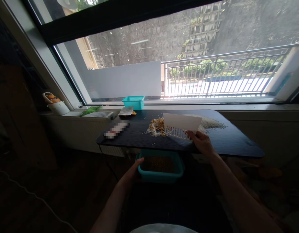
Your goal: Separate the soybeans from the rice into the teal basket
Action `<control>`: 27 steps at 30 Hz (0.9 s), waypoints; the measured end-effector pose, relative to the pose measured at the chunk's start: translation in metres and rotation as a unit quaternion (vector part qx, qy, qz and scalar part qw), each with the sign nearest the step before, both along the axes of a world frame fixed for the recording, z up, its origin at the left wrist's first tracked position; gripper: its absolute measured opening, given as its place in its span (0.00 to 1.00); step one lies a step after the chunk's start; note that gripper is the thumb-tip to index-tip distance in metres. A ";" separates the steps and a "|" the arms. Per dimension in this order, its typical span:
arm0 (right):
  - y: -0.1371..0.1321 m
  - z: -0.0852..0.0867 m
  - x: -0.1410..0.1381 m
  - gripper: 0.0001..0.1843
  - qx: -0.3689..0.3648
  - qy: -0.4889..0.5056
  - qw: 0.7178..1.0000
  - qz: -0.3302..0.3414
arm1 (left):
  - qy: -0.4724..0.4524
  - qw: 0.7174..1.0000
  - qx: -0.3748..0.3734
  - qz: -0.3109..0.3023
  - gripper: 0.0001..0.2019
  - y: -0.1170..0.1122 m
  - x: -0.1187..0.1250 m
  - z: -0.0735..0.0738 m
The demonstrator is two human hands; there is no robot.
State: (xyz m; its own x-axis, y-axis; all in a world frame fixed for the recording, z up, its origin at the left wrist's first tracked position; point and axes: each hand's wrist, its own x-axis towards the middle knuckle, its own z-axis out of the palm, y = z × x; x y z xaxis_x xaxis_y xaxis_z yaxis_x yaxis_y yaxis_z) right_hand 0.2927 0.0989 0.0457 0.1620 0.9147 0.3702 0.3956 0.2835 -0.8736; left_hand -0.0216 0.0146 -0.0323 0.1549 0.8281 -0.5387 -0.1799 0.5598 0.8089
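Note:
My right hand grips a white slotted scoop by its near corner, its toothed edge resting on the black table. Just left of the scoop lies a pile of yellow beans mixed with white grains. More white grains are spread behind and to the right of the scoop. My left hand holds the left rim of a teal bin below the table's front edge. The bin has brownish beans in it.
A second teal bin stands on the window sill at the back. A packet, a blurred flat item, a green bag and a white pot lie to the left. A white cable runs across the dark floor.

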 end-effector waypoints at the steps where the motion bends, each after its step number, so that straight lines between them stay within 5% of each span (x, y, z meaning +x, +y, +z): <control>1: -0.001 0.001 0.000 0.27 -0.001 0.002 1.000 0.004 | -0.001 1.000 0.000 -0.001 0.35 0.000 0.000 0.000; 27: 0.004 -0.001 -0.002 0.27 -0.003 0.026 0.999 0.022 | -0.012 1.000 0.005 -0.004 0.35 0.000 -0.004 -0.007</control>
